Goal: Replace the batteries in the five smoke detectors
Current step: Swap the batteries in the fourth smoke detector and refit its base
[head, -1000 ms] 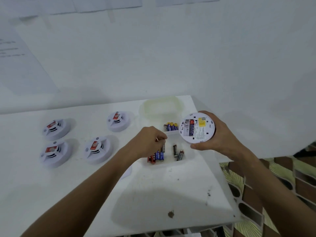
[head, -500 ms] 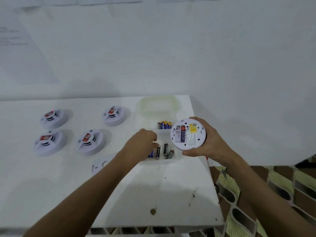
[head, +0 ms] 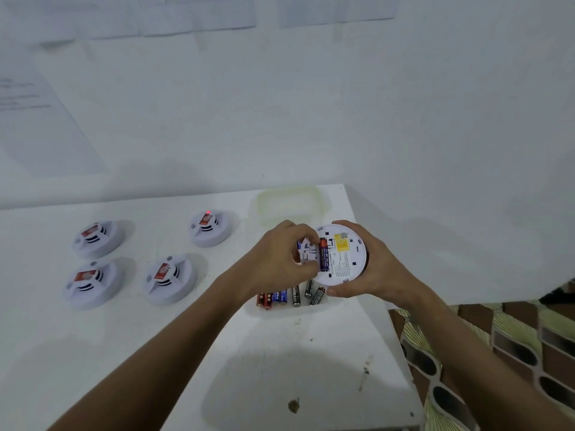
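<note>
My right hand (head: 378, 270) grips a white smoke detector (head: 343, 259) by its rim, back side up, above the battery tray. One red-and-purple battery (head: 323, 258) sits in its open compartment. My left hand (head: 275, 261) is at the compartment's left side with curled fingertips that pinch a battery, mostly hidden by the fingers. Several loose batteries (head: 287, 297) lie in the shallow clear tray (head: 334, 307) under my hands. Four more detectors lie face up on the table: far left (head: 98, 239), near left (head: 90, 283), middle (head: 169, 278) and back (head: 210, 228), the last with a red light on.
A pale translucent lid (head: 291, 206) lies behind the tray by the wall. The white table (head: 280, 368) ends at its right edge close to my right forearm, with patterned floor tiles (head: 497, 353) beyond. The white wall stands right behind the table.
My left hand has left the batteries in the tray and risen to the detector's compartment. My right hand has brought the detector lower and to the left, closer to it.
</note>
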Demonstrator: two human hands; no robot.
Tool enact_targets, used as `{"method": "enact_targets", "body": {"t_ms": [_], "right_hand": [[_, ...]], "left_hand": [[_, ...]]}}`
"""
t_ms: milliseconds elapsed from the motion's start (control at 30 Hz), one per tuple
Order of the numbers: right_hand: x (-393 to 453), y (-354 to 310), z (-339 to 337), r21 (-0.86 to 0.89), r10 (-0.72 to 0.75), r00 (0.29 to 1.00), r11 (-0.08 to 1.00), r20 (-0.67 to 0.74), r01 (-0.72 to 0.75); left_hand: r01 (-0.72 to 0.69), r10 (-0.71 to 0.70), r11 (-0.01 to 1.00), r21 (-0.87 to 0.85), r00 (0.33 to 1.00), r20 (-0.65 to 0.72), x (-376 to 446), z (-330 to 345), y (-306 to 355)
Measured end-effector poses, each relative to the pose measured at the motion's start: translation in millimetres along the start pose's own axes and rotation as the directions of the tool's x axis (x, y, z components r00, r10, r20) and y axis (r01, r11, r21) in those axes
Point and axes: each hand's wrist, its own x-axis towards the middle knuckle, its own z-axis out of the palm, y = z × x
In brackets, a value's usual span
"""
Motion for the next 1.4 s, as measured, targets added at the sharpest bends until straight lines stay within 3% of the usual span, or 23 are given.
{"method": "enact_targets", "body": {"t_ms": [733,867,1000,1133,1200,1300,1400], "right_hand": [[10,1,12,-0.031,-0.041,0.999,0.999,-0.016,0.041],[8,0,8,-0.023,-0.043,0.999,0.999,-0.029,0.042],[9,0,2,-0.033,-0.039,0.999,0.999,-0.038,0.038],[2,3,-5,-0.029,-0.008,0.997,1.0,-0.079,0.006],[-2,6,-10,-0.032,0.011,0.995,0.999,-0.098,-0.014],[-4,7,-14,-0.035,0.037,0.994,0.999,-0.1,-0.04],[-4,8,-13,-0.035,0.045,0.994,0.998,-0.1,-0.049]], "left_hand": [[0.076,-0.075,0.996,-0.048,0.997,0.032,3,-1,0],[0.04,-0.042,0.998,-0.058,0.998,-0.039,1,1,2],[-0.051,0.018,0.983,-0.174,0.982,-0.189,3,5,5],[0.0,-0.132,0.932,-0.363,0.932,-0.339,7,3,-8],[0.076,-0.182,0.951,-0.3,0.921,-0.345,8,2,-18],[0.232,-0.237,0.972,-0.048,0.957,-0.166,5,8,-32],[0.308,-0.305,0.949,0.065,0.951,-0.047,5,20,-43]]}}
